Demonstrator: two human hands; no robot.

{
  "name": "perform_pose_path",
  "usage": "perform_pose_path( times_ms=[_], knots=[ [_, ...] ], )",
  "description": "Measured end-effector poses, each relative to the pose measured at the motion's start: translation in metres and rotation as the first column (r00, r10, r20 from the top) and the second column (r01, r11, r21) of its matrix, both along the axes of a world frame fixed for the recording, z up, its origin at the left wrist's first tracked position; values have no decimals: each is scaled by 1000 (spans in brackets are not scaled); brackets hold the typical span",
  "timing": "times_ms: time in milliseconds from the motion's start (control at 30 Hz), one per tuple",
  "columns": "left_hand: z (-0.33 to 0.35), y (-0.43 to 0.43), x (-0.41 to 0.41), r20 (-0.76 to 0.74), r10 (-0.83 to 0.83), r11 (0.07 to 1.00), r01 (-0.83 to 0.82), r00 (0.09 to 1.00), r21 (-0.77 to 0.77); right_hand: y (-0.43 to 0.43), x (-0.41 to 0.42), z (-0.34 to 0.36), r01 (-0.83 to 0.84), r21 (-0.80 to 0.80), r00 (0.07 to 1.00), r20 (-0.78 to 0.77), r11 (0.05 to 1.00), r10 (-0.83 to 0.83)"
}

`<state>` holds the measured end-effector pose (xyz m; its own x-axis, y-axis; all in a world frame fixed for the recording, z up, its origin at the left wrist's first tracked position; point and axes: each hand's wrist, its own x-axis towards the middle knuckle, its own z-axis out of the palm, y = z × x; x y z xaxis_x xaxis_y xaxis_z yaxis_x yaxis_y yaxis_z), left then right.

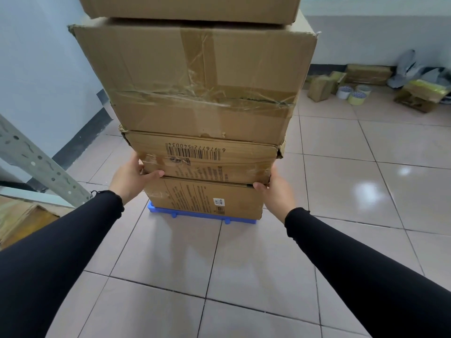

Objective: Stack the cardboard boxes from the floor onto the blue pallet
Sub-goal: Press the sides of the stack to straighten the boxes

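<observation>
A tall stack of cardboard boxes stands on the blue pallet (195, 214) in the middle of the view. The bottom box (207, 200) sits on the pallet. On it lies a flat box with a barcode (210, 158). Above that rests a large taped box (195, 79), and another box (190, 6) tops the stack, cut off by the frame. My left hand (130, 175) grips the barcode box's lower left corner. My right hand (274, 190) holds its lower right corner, thumb at the seam with the bottom box.
A grey perforated metal shelf post (36, 162) leans at the left, with flattened cardboard (22, 218) below it. Small packages (322, 86), tape rolls (353, 93) and grey bags (410, 69) lie along the far right wall. Pink floor tiles (219, 276) surround the pallet.
</observation>
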<state>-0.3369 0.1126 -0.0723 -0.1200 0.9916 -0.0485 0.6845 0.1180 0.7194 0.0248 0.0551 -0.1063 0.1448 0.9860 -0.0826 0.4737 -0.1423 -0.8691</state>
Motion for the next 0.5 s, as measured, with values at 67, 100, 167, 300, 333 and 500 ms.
perform_pose_path(
  times_ms=[67,100,167,300,333,500],
  knots=[
    [-2,0,0,-22,4,1000,-4,1000,9,0,-1,-1,6,2,1000,9,1000,-6],
    [-3,1,0,-27,8,1000,-8,1000,14,0,-2,-1,9,0,1000,21,1000,-9],
    [-4,1,1,-36,12,1000,-11,999,20,-1,-3,-1,14,-2,999,40,1000,-14],
    [-4,1,3,-55,13,1000,-11,998,27,0,-5,-4,19,-2,997,77,1000,-19],
    [-3,1,3,-60,12,1000,-11,998,29,0,-6,-3,19,-1,996,83,1000,-18],
    [-2,2,3,-67,19,1000,-18,998,15,0,-10,-4,28,0,993,114,1000,-28]
  ],
)
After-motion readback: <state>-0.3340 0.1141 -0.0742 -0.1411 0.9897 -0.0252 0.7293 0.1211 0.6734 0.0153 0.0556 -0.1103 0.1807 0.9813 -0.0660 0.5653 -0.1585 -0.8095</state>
